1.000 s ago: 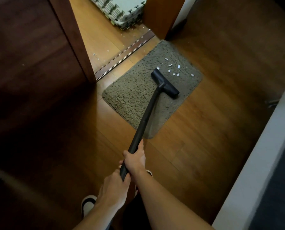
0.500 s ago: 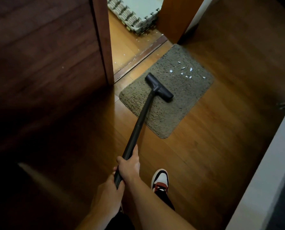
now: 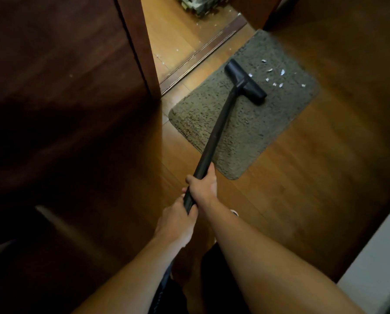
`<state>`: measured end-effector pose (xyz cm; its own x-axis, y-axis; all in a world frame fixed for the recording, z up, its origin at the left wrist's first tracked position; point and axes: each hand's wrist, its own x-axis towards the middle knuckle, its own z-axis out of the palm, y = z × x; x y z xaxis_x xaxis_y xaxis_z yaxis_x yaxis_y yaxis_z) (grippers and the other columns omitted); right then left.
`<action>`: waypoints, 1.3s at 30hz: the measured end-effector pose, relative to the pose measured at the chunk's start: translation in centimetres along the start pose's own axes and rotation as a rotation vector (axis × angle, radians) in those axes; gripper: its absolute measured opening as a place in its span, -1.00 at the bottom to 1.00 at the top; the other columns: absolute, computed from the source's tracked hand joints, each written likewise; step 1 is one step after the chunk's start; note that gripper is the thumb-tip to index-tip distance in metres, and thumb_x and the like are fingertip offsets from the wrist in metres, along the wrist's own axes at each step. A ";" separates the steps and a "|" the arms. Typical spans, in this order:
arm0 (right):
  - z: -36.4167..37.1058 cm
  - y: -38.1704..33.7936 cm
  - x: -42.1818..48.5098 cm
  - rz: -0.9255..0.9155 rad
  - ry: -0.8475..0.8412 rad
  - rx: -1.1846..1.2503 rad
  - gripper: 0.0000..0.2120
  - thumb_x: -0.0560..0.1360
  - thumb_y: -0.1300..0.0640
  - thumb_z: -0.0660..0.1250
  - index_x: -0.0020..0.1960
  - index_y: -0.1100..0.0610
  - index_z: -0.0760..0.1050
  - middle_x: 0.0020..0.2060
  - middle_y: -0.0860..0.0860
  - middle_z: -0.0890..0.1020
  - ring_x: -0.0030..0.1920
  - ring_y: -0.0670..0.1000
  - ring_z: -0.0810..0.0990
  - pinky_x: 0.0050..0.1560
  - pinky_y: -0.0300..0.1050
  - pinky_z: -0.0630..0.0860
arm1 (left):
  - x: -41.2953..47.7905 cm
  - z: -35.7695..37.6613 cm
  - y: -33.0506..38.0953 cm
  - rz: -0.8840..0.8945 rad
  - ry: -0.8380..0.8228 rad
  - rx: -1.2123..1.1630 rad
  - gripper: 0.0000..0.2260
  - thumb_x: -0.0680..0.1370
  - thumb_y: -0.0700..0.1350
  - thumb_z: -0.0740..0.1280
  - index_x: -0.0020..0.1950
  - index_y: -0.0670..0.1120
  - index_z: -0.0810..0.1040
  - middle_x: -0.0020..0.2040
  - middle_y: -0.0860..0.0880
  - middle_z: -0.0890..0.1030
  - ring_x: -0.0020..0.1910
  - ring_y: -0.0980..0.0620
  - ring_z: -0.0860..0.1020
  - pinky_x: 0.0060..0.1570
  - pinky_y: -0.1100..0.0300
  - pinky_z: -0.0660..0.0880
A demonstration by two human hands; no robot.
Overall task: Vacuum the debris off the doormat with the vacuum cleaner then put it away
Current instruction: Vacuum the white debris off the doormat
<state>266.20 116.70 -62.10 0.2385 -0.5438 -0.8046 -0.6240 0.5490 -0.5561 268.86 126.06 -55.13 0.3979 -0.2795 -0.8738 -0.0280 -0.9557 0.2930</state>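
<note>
Wood floor (image 3: 302, 177), doormat (image 3: 259, 132), hands (image 3: 202, 189) gripping vacuum (image 3: 214, 137)

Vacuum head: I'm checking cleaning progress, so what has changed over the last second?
The vacuum head drew back from the white scraps, then pushed forward again. It now sits right beside them on the doormat. Unchanged: the right hand and the left hand grip the tube, right ahead of left, and scraps still lie on the mat.
</note>
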 end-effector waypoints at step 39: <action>1.3 4.0 -4.4 0.153 -0.053 0.110 -0.30 0.57 0.30 0.34 0.56 -0.06 0.11 -0.19 0.12 0.56 -0.43 0.00 0.59 -0.39 -0.07 0.61 | -2.2 1.1 -5.4 -0.031 -0.112 -0.316 -0.62 0.62 0.15 0.22 0.44 0.17 0.38 -0.01 0.18 0.56 0.01 0.16 0.52 0.14 0.15 0.44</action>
<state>263.62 122.08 -61.07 0.1878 -0.4165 -0.8895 -0.5714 0.6903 -0.4439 267.12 131.75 -55.25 0.2905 -0.2760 -0.9162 0.2755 -0.8928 0.3563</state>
